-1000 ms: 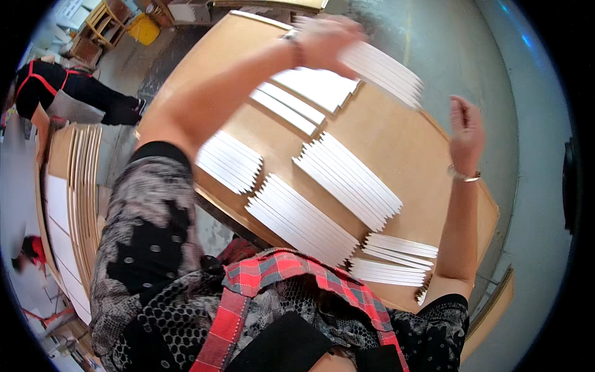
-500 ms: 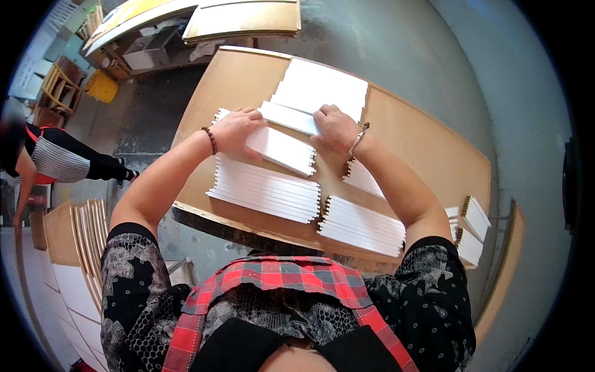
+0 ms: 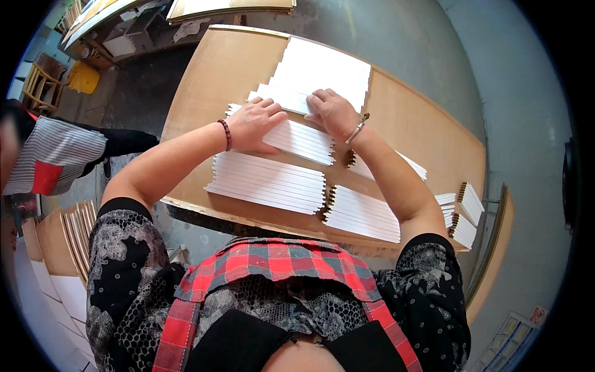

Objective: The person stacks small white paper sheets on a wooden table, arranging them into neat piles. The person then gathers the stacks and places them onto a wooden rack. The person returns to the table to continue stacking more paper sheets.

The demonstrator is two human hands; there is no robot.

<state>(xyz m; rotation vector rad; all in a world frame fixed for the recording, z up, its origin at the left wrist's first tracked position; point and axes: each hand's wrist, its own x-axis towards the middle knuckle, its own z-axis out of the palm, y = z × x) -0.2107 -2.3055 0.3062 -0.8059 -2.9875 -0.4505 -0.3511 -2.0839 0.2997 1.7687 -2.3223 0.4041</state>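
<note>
Notched white strips lie in rows on a brown board-topped table. My left hand (image 3: 257,126) spans the far left row of strips (image 3: 304,141), thumb at its near edge and fingers toward its far edge. My right hand (image 3: 334,113) is closed at the right end of a single white strip (image 3: 279,97), its fingers bent over that end. Beyond it lies a stack of flat white pieces (image 3: 322,68) with a stepped left side. Nearer me are another left row of strips (image 3: 266,181) and a right row (image 3: 362,214). My right forearm partly covers a further row (image 3: 410,164).
Small bundles of white strips (image 3: 462,229) stand at the table's right end. The brown tabletop (image 3: 427,133) extends around the rows. At the left a person in a striped apron (image 3: 68,146) is beside upright boards (image 3: 74,235). Another table (image 3: 229,7) stands beyond, near a yellow bucket (image 3: 83,77).
The far left row has slid a little right under my left hand. My right hand stays at the single strip's end. The person at the left has come closer, and my view has shifted slightly.
</note>
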